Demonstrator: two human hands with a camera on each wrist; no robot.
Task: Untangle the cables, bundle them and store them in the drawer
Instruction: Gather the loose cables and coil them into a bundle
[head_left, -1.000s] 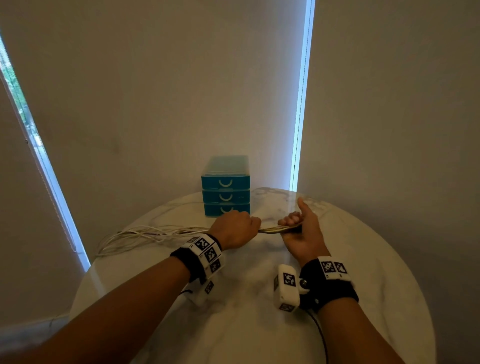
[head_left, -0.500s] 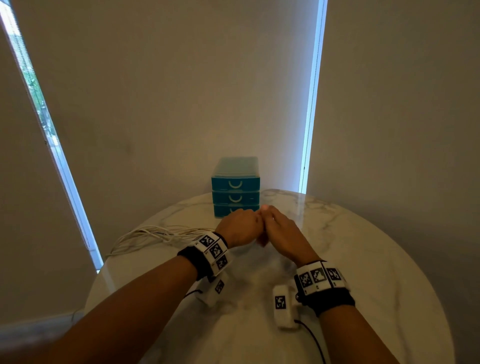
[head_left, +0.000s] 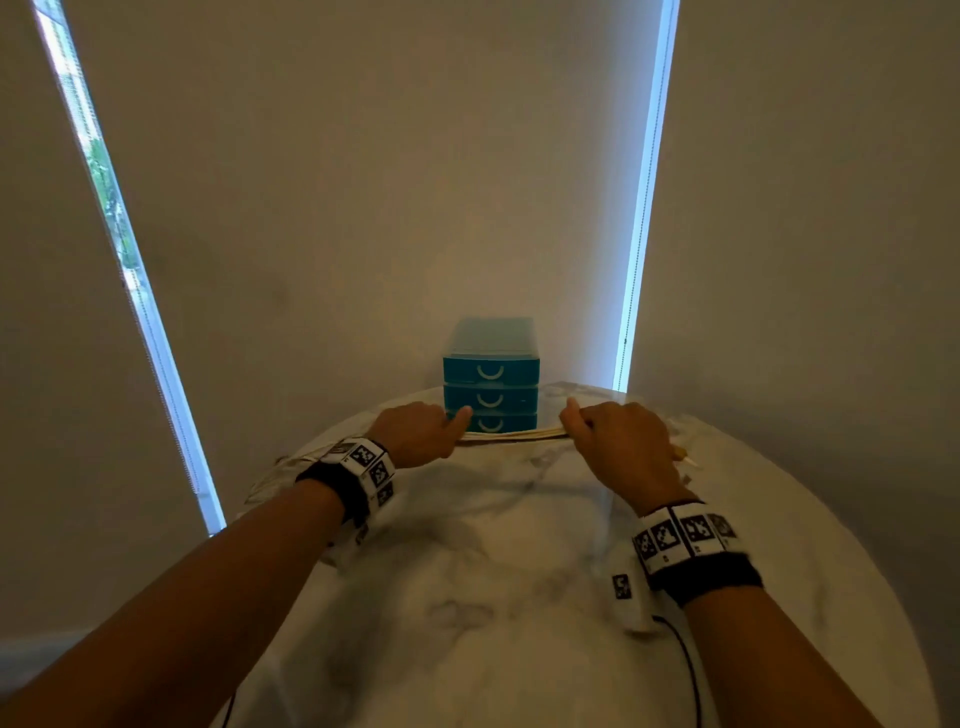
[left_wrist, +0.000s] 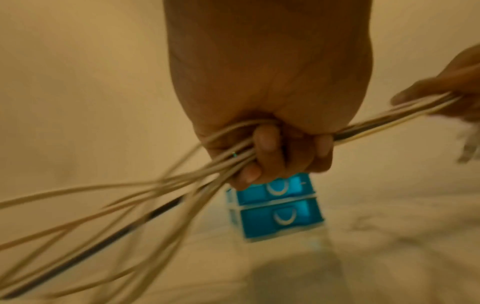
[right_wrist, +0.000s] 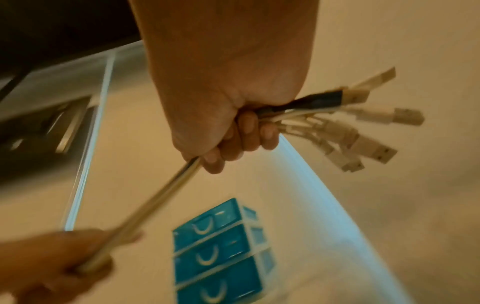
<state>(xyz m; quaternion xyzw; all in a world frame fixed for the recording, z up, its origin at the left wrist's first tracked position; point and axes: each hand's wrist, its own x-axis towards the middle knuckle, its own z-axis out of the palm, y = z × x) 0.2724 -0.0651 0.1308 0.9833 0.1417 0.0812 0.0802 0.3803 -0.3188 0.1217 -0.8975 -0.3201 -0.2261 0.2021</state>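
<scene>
Colour/material: pale cream cables (head_left: 511, 434), one black among them, pulled taut betw. both fists over the marble table (head_left: 467, 597).
L grip: left hand (head_left: 415, 431) clenched round the bunch; fingers (left_wrist: 267, 144) curled over the strands, loose slack fanning out to the person's left, off toward the table edge.
R grip: right hand (head_left: 618, 441) fisted round the same bunch near its plug end; USB plugs (right_wrist: 363, 131) splay out past the fist to the right.
Long axis: runs left-right across the table, roughly level, just in front of the blue drawer unit (head_left: 491, 384).
Points: plug end to the right, tail to the left.
Key relation: drawers lie straight behind the taut span, all three closed; left hand looks nearer the unit, thumb close beside the lowest drawer.
Judgement: strands seem straightened; coiling the long left tail toward the right fist prob. comes next. Drawer not yet opened.
</scene>
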